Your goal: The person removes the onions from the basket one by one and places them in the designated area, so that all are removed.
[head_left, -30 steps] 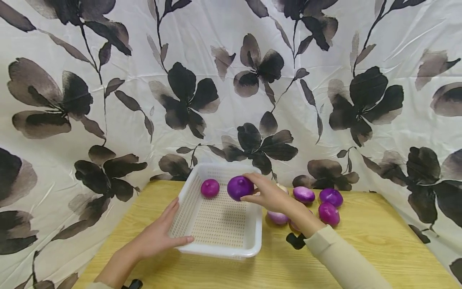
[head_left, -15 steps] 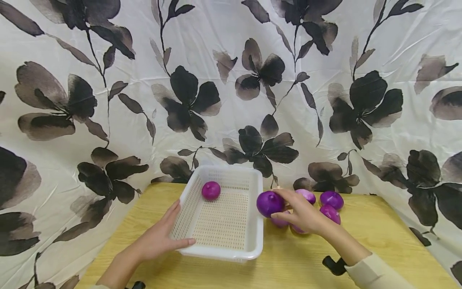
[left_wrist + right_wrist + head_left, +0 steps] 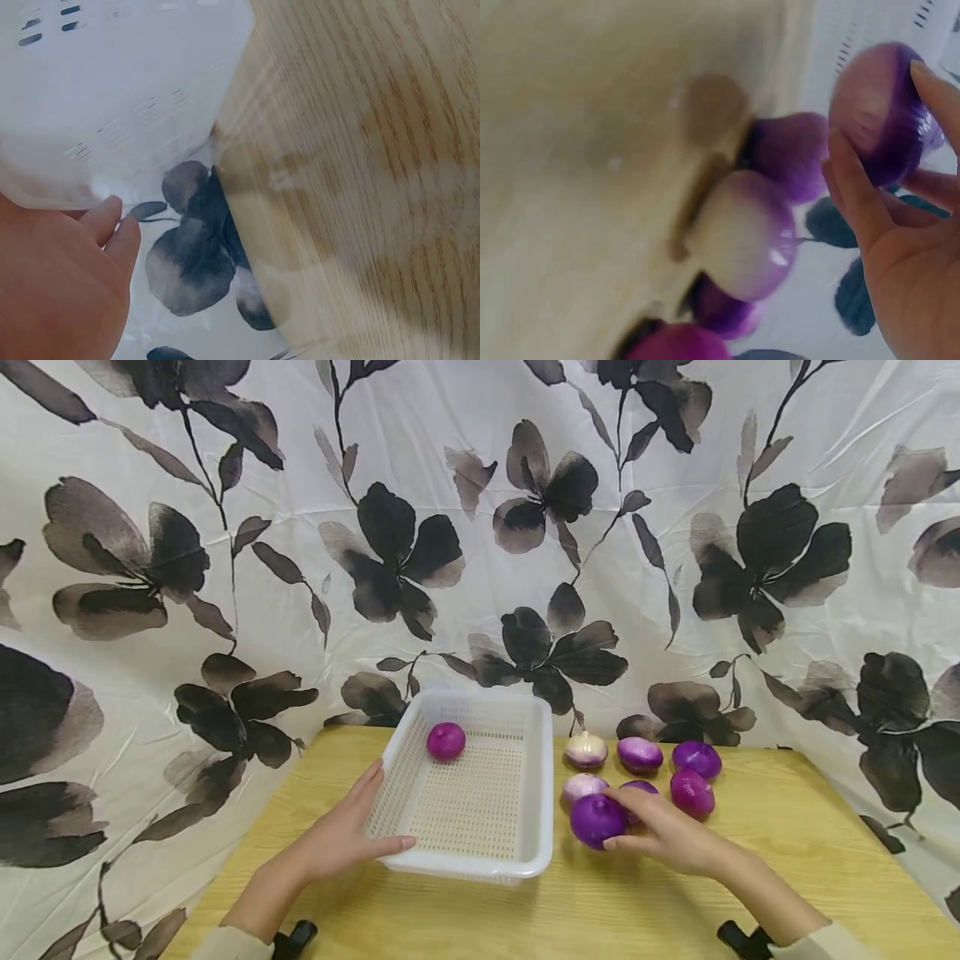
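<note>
My right hand (image 3: pixel 671 837) pinches a purple onion (image 3: pixel 597 822) between thumb and fingers, just in front of a group of onions. In the right wrist view the same onion (image 3: pixel 868 112) shows a pale side and a dark purple side. My left hand (image 3: pixel 330 843) holds a white perforated plastic basket (image 3: pixel 546 793) at its front left corner, thumb on the front rim and fingers along the left wall. In the left wrist view, fingertips (image 3: pixel 112 225) sit right by the basket rim. One magenta onion (image 3: pixel 446 742) lies inside the basket, towards the back left.
Right of the basket, several onions rest on the wooden table (image 3: pixel 787 860): a pale one (image 3: pixel 586 750), a light purple one (image 3: pixel 640 755), a dark purple one (image 3: pixel 697 760) and a magenta one (image 3: pixel 692 794) among them. A floral cloth (image 3: pixel 480 568) hangs behind the table.
My right hand has carried the purple onion from over the basket, past its right rim, down to the front of the onion group. The left hand stays on the basket.
</note>
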Tool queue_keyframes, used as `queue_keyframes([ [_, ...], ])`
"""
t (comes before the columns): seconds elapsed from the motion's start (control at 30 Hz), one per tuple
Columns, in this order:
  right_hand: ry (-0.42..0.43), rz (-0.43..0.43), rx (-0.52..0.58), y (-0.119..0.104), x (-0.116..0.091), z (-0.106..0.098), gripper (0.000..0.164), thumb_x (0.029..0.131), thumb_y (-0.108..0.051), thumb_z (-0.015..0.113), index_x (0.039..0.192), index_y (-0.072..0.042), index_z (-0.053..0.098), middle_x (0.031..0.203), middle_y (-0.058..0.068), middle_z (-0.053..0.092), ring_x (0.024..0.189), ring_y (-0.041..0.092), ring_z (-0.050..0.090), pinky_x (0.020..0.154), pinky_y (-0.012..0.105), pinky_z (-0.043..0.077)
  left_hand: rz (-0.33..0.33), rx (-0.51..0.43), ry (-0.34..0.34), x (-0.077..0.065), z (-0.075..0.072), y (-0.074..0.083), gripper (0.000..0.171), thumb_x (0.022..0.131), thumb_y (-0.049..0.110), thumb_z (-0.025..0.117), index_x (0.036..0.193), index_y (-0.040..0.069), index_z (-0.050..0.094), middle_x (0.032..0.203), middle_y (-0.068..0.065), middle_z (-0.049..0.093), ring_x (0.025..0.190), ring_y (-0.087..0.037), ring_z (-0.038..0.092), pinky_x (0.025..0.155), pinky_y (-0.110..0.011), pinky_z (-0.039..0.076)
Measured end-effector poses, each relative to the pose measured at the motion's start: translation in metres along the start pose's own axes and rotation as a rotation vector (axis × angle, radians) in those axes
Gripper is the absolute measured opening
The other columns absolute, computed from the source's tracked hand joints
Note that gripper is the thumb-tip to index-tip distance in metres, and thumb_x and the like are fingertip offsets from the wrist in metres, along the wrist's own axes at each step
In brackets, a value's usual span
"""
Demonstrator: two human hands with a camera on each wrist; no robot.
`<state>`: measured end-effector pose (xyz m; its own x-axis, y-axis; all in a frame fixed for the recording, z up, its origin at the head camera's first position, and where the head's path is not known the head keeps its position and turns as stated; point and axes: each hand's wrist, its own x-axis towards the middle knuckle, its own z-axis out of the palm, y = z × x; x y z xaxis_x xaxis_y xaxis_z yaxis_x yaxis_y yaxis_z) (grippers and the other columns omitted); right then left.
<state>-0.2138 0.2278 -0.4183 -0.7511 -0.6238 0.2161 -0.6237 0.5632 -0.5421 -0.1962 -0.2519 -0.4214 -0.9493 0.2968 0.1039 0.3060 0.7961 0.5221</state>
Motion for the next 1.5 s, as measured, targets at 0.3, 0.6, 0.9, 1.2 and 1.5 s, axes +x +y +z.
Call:
queue_keyframes([
  [0.3, -0.053, 0.004, 0.024, 0.009, -0.014, 0.025, 0.070, 0.095, -0.039, 0.073, 0.141, 0.008, 0.052, 0.135, 0.021, 0.060, 0.114, 0.027, 0.064, 0.089, 0.037, 0.060, -0.007, 0.008, 0.001, -0.004, 0.001, -0.001, 0.126, 0.081, 0.071, 0.072, 0.163, -0.001, 0.010, 0.172, -0.016, 0.004, 0.152, -0.046, 0.019, 0.117, -0.068, 0.026],
  [0.6, -0.066, 0.027, 0.000, 0.014, -0.009, 0.029, 0.072, 0.094, -0.042, 0.073, 0.139, 0.010, 0.051, 0.133, 0.022, 0.061, 0.112, 0.029, 0.066, 0.087, 0.035, 0.061, 0.001, 0.008, 0.013, -0.003, 0.005, -0.002, 0.126, 0.081, 0.071, 0.072, 0.163, 0.000, 0.010, 0.172, -0.016, 0.003, 0.151, -0.048, 0.021, 0.115, -0.069, 0.027],
  [0.9, -0.037, 0.060, -0.090, 0.011, -0.013, 0.031, 0.087, 0.091, -0.053, 0.073, 0.151, 0.002, 0.042, 0.147, 0.024, 0.052, 0.135, 0.042, 0.051, 0.107, 0.062, 0.044, 0.006, 0.014, 0.014, -0.001, 0.006, -0.002, 0.126, 0.081, 0.074, 0.070, 0.164, 0.001, 0.009, 0.172, -0.014, 0.003, 0.152, -0.044, 0.021, 0.117, -0.066, 0.028],
  [1.2, -0.016, 0.027, -0.199, 0.002, -0.001, 0.014, 0.081, 0.093, -0.055, 0.070, 0.149, -0.002, 0.048, 0.142, 0.017, 0.058, 0.131, 0.037, 0.055, 0.106, 0.057, 0.047, -0.008, 0.008, 0.002, 0.000, 0.003, 0.000, 0.128, 0.080, 0.074, 0.071, 0.164, 0.001, 0.008, 0.172, -0.014, 0.001, 0.152, -0.045, 0.020, 0.117, -0.066, 0.028],
  [1.5, -0.026, -0.031, -0.224, -0.017, 0.027, -0.006, 0.071, 0.094, -0.049, 0.071, 0.150, -0.011, 0.051, 0.138, 0.007, 0.059, 0.100, 0.011, 0.063, 0.092, 0.038, 0.055, -0.008, -0.003, 0.001, 0.001, 0.002, 0.001, 0.127, 0.080, 0.072, 0.072, 0.163, -0.001, 0.009, 0.172, -0.015, 0.002, 0.153, -0.045, 0.019, 0.118, -0.066, 0.027],
])
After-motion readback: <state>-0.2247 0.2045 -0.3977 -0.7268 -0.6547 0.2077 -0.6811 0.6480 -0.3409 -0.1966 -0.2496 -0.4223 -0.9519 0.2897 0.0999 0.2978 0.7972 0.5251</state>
